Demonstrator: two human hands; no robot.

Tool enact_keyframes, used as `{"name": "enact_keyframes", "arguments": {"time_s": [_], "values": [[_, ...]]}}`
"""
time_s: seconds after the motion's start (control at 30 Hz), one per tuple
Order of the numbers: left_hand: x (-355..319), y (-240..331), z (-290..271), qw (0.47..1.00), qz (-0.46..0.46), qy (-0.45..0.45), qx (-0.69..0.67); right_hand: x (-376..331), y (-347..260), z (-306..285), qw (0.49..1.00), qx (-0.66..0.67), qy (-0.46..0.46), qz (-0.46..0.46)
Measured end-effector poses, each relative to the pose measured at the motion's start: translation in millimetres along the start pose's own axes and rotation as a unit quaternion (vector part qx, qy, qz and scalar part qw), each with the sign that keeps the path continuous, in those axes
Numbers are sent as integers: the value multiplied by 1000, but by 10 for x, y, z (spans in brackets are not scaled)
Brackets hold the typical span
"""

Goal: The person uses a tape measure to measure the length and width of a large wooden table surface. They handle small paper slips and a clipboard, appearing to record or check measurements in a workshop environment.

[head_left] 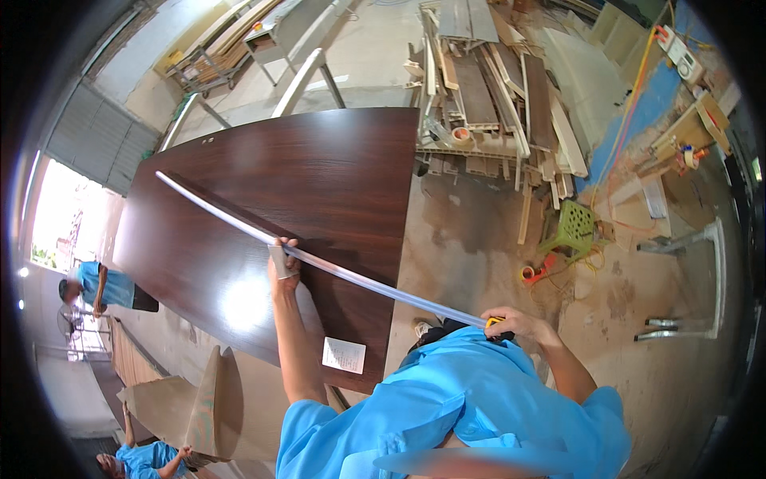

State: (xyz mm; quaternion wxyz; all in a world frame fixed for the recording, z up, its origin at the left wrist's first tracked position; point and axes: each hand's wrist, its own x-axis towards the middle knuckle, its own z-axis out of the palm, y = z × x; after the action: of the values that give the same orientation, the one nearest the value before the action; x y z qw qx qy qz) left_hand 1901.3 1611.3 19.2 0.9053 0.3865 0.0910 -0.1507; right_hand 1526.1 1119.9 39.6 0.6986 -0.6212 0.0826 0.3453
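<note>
A long, narrow, pale shiny strip runs slantwise over a large dark-brown wood-grain panel and casts a shadow on it. My left hand is closed around the strip near its middle. A small flat greyish piece shows in the same hand. Close to my body, my right hand grips a yellow-and-black tape measure at the strip's near end. Whether the strip is the tape's own blade or a separate piece I cannot tell. A white printed paper lies on the panel's near part.
Offcut boards are piled beyond the panel at right. A green plastic stool and a metal frame stand on the right-hand floor, with cords nearby. Two people in blue are at left, one handling a bent brown sheet.
</note>
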Motion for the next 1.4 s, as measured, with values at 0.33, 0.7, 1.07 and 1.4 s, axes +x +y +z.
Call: {"name": "enact_keyframes", "arguments": {"time_s": [0.33,0.7,1.07,1.4], "values": [[-100,165,-20,995,78,-5,66,126,176,1,997,-65,12,-30],[-1015,218,84,979,143,110,96,480,-229,-119,997,-37,-65,21],[-2011,-715,891,949,129,216,190,940,-716,-493,976,-124,-177,-18],[-2314,-2036,2028,924,-44,135,356,1120,-583,-700,961,-120,-245,-36]]}}
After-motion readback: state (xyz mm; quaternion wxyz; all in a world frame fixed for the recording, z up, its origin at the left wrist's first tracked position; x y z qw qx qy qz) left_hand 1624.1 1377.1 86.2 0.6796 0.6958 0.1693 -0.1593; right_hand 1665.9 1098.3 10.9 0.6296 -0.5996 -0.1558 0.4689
